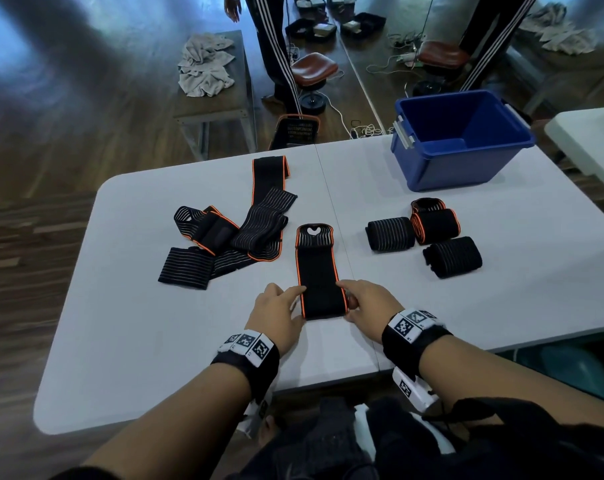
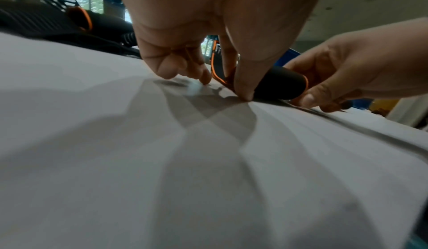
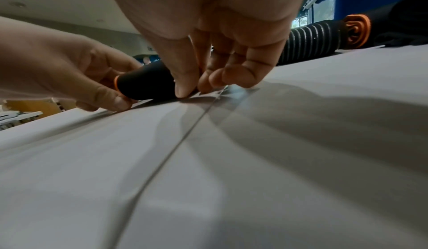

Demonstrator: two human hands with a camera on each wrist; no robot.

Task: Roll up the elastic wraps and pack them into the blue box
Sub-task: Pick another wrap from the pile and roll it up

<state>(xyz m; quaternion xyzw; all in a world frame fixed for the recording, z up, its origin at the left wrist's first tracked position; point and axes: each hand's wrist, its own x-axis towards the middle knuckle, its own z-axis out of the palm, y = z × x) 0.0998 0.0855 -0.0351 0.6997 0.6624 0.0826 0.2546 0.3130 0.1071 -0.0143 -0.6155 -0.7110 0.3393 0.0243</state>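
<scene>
Standing person (image 1: 276,46) cut off above waist by top edge. Blue box (image 2: 293,52) mostly hidden behind hands. Tabletop (image 2: 208,179) foreground blurred.

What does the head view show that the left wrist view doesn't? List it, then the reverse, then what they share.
Only the head view: the whole blue box, nothing visible inside, four rolled wraps near it, and the unrolled pile.
Only the left wrist view: the near end of the wrap is already curled into a small roll.
Both: the left hand and right hand pinching that orange-edged wrap on the white table.
</scene>
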